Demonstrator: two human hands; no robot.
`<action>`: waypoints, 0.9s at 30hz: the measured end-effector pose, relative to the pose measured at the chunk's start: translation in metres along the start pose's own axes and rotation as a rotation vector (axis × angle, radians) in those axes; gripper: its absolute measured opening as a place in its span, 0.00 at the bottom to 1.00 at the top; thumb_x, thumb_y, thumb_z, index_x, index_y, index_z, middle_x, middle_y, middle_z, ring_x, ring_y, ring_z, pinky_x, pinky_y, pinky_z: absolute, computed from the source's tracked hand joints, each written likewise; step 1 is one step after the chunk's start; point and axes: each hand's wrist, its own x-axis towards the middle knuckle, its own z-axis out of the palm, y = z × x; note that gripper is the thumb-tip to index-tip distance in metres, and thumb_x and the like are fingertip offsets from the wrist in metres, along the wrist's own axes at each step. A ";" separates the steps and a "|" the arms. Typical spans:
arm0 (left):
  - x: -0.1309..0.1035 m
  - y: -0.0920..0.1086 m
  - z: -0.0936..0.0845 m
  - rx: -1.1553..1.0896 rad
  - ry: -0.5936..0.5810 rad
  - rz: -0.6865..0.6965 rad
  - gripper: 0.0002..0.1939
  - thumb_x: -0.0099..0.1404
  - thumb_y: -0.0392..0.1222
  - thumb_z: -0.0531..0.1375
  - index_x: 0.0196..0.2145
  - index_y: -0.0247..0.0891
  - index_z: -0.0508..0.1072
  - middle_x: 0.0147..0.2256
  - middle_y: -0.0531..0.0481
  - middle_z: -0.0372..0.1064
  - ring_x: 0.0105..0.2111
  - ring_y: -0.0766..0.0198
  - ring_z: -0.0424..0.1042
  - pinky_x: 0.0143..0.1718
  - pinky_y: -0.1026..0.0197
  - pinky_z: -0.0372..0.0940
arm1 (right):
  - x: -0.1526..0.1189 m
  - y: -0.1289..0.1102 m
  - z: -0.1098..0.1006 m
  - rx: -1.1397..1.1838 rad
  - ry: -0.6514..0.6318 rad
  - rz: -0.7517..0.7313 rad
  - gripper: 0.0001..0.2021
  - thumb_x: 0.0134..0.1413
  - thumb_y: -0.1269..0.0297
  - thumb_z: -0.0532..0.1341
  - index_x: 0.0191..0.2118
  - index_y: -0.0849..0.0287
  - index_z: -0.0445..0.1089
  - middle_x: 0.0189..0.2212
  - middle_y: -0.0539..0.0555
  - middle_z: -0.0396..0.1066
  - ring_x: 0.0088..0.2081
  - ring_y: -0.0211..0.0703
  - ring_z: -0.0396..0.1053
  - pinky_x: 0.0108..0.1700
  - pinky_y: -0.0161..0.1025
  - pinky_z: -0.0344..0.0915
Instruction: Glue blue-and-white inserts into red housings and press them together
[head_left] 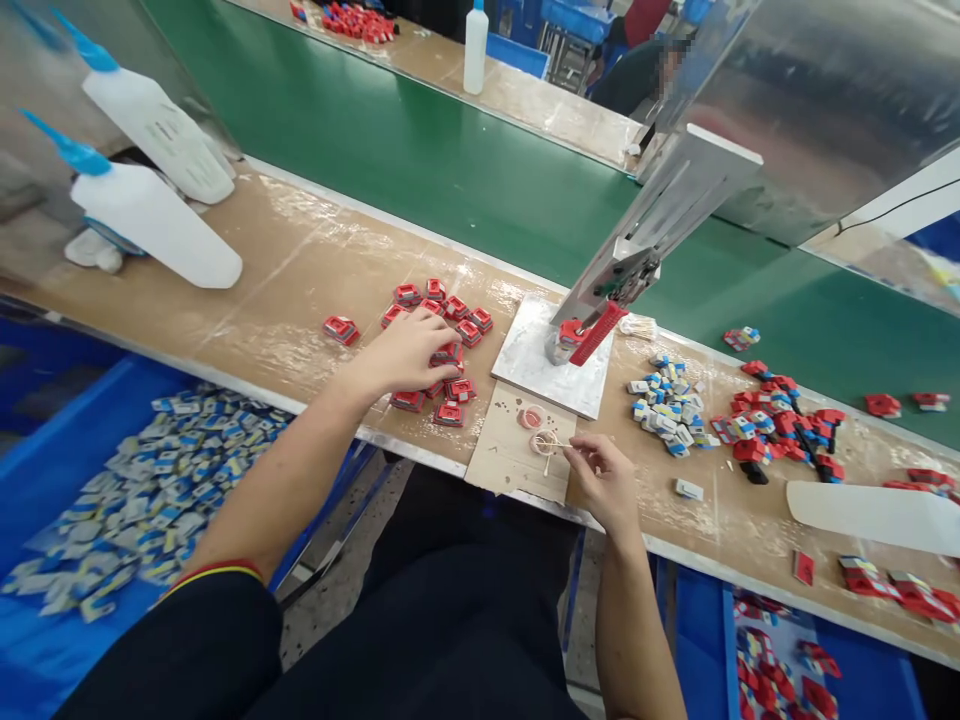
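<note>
My left hand (411,352) rests over a group of small red parts (450,413) on the brown bench; its fingertips touch one of them, and the fingers are partly spread. Between the fingers of my right hand (606,480) is a thin stick (556,445), whose far end reaches into a small round dish (543,442). Beside that dish is a second one (532,417) with reddish contents, both on a piece of cardboard (510,458). Behind the cardboard a metal press stand holds a red part (571,334) above its white base plate (525,350).
White bottles (161,225) stand at the left, near a blue bin of small parts (150,500). To the right are white-blue parts (671,405), red parts (780,420) and another bottle (874,512). A green conveyor (420,170) runs behind; a person is beyond it.
</note>
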 end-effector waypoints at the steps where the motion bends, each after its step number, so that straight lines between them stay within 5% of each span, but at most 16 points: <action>1: 0.000 0.001 0.002 0.047 -0.030 0.002 0.13 0.65 0.46 0.67 0.46 0.42 0.81 0.48 0.41 0.79 0.55 0.42 0.73 0.59 0.41 0.67 | 0.002 -0.002 0.000 -0.005 -0.001 -0.016 0.11 0.66 0.53 0.67 0.37 0.54 0.79 0.29 0.51 0.77 0.24 0.40 0.65 0.27 0.40 0.65; 8: 0.003 0.011 0.005 -0.029 0.068 -0.035 0.08 0.64 0.35 0.66 0.40 0.44 0.81 0.42 0.42 0.81 0.55 0.40 0.74 0.66 0.31 0.59 | 0.023 -0.027 0.007 -0.123 -0.148 -0.237 0.06 0.69 0.60 0.65 0.39 0.49 0.79 0.35 0.55 0.81 0.39 0.52 0.75 0.42 0.48 0.73; 15: -0.061 0.042 0.016 -0.776 0.668 -0.147 0.18 0.64 0.44 0.72 0.52 0.54 0.81 0.47 0.49 0.74 0.47 0.54 0.77 0.47 0.52 0.77 | 0.020 -0.024 0.021 -0.040 -0.138 -0.213 0.05 0.69 0.64 0.65 0.40 0.49 0.80 0.34 0.53 0.83 0.37 0.50 0.77 0.41 0.48 0.77; 21: -0.089 0.097 0.058 -1.145 0.474 -0.314 0.24 0.58 0.49 0.78 0.51 0.48 0.79 0.43 0.47 0.78 0.39 0.56 0.82 0.38 0.55 0.81 | 0.019 -0.020 0.016 -0.001 -0.040 -0.137 0.04 0.66 0.63 0.69 0.38 0.49 0.81 0.33 0.52 0.84 0.34 0.48 0.77 0.37 0.46 0.76; 27: -0.082 0.117 0.078 -1.259 0.365 -0.303 0.16 0.60 0.49 0.77 0.43 0.45 0.82 0.48 0.41 0.84 0.47 0.49 0.85 0.43 0.51 0.83 | 0.021 -0.025 0.010 0.042 -0.074 -0.185 0.05 0.64 0.67 0.71 0.38 0.48 0.81 0.32 0.50 0.84 0.33 0.47 0.77 0.36 0.45 0.74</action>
